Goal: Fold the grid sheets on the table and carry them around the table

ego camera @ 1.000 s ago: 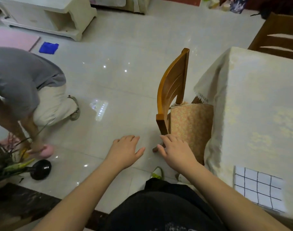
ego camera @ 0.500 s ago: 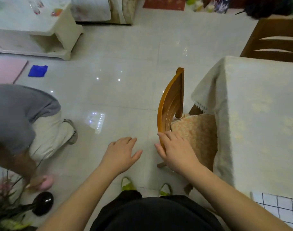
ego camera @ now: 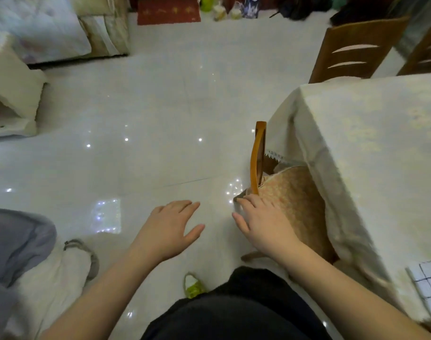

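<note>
- I see the grid sheet (ego camera: 426,283) at the frame's lower right edge on the tabletop (ego camera: 371,153), well right of my right hand (ego camera: 263,224).
- Right hand and left hand (ego camera: 167,229) hover with fingers relaxed, holding nothing.

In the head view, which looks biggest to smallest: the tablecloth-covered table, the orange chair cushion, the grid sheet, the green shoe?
1. Table
2. Chair cushion
3. Grid sheet, cut off by the frame edge, so its full size is unsure
4. Green shoe
</note>
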Demonstrator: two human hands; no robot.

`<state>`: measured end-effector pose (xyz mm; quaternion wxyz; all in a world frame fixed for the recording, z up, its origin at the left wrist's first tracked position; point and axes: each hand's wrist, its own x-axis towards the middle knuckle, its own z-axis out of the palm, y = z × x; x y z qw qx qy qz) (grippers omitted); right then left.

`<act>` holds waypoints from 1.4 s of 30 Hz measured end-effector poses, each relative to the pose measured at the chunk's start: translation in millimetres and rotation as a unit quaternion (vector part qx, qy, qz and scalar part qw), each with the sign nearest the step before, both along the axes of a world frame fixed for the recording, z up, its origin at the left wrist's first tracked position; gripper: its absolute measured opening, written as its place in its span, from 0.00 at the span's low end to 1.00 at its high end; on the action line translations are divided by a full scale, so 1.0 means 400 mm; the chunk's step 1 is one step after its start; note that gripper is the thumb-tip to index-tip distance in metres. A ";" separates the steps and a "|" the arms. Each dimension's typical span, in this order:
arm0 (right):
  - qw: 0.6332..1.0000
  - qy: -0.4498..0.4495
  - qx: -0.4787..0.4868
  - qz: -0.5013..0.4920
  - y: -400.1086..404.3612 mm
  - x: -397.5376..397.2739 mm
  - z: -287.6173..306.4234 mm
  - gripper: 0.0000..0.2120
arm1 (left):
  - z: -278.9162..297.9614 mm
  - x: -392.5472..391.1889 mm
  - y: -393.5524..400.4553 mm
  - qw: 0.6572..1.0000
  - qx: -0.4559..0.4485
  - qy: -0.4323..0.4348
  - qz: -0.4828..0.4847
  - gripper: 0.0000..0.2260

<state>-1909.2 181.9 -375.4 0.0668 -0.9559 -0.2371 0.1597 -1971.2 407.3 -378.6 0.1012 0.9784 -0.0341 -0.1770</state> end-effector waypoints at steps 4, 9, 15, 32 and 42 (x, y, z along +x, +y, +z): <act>0.999 0.010 -0.018 -0.026 0.045 0.035 -0.001 0.26 | 0.002 0.093 0.042 0.999 -0.015 0.003 -0.042 0.39; 0.997 0.025 0.000 -0.068 0.088 0.138 -0.014 0.25 | -0.013 0.247 0.068 0.993 -0.028 0.011 -0.116 0.36; 0.991 0.031 0.027 -0.125 0.146 0.323 -0.060 0.24 | -0.029 0.491 0.099 0.986 -0.001 0.025 -0.166 0.29; 0.976 0.041 -0.006 -0.215 0.366 0.869 -0.042 0.26 | -0.017 1.097 0.304 0.968 0.025 0.017 -0.249 0.30; 0.951 0.030 -0.014 -0.308 0.507 1.198 -0.006 0.26 | 0.003 1.523 0.468 0.952 0.020 -0.026 -0.303 0.40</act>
